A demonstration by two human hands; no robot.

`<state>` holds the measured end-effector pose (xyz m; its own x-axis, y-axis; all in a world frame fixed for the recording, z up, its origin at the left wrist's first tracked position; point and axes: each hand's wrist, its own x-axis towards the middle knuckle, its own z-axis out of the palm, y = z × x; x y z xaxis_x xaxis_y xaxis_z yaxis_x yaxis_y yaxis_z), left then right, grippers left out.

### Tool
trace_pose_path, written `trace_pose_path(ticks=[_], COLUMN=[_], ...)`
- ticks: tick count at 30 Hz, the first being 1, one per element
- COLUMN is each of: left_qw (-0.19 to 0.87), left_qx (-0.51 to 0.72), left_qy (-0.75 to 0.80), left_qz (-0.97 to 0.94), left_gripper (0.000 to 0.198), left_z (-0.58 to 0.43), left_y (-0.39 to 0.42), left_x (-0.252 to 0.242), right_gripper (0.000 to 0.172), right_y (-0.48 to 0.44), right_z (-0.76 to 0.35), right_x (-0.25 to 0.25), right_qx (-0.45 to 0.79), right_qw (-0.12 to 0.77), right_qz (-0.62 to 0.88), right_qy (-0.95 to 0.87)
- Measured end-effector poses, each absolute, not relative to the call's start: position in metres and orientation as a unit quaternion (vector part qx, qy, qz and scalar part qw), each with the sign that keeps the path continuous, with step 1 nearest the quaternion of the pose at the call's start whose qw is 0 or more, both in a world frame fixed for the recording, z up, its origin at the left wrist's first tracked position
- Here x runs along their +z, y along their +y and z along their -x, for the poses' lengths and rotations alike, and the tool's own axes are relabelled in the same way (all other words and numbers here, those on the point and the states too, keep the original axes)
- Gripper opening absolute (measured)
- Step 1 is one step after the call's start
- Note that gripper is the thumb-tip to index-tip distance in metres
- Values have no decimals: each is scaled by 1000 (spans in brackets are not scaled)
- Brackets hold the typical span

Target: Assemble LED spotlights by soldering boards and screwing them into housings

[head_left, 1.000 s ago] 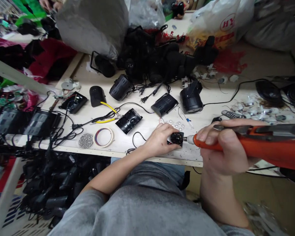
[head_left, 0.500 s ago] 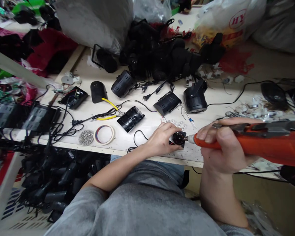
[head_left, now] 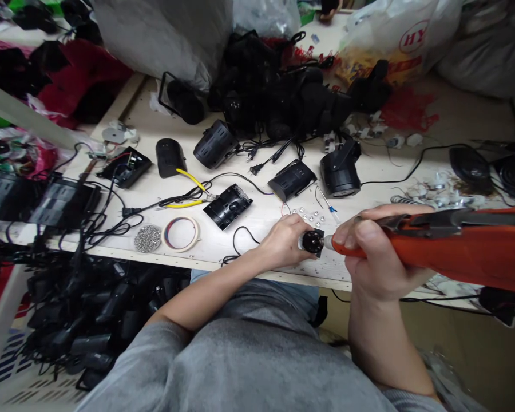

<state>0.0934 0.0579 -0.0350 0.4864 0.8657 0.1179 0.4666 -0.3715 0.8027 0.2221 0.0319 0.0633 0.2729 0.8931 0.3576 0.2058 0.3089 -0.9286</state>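
Observation:
My left hand (head_left: pixel 283 243) is closed around a small round black part (head_left: pixel 312 242) near the bench's front edge, thumb below and fingers above. In my right hand (head_left: pixel 377 257) is an orange electric screwdriver (head_left: pixel 467 249), lying almost level with its tip pointing left. The tip meets the right side of the black part; the exact contact is too small to make out. Just beyond my left hand lie several small shiny pieces (head_left: pixel 311 216). A thin tool with a blue collar (head_left: pixel 331 209) lies beside them.
Yellow-handled pliers (head_left: pixel 189 203) touch an open black housing half (head_left: pixel 228 206). To the left are a tape roll (head_left: pixel 181 234) and a round heap of screws (head_left: pixel 147 238). Black lamp housings (head_left: pixel 216 144) and cables lie behind. A crate (head_left: pixel 47 386) of black parts stands below left.
The screwdriver and my right hand have shifted slightly left and down. My left hand still holds the black part, which has turned a little. The camera view has moved slightly.

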Motion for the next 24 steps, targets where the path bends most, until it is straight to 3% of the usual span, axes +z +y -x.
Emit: trace_pose_path(ticks=[5, 24], left_qw=[368, 371], left_qx=[267, 259], left_qy=[434, 438], left_qz=[-778, -777], left_gripper=[49, 51], left_z=[-94, -94], left_y=[59, 61], left_x=[-34, -31], right_gripper=[16, 17], right_y=[35, 41], right_z=[-218, -217], right_x=[63, 67], right_qx=[285, 298], right_qw=[666, 676], right_qz=[473, 461], right_qy=[-501, -491])
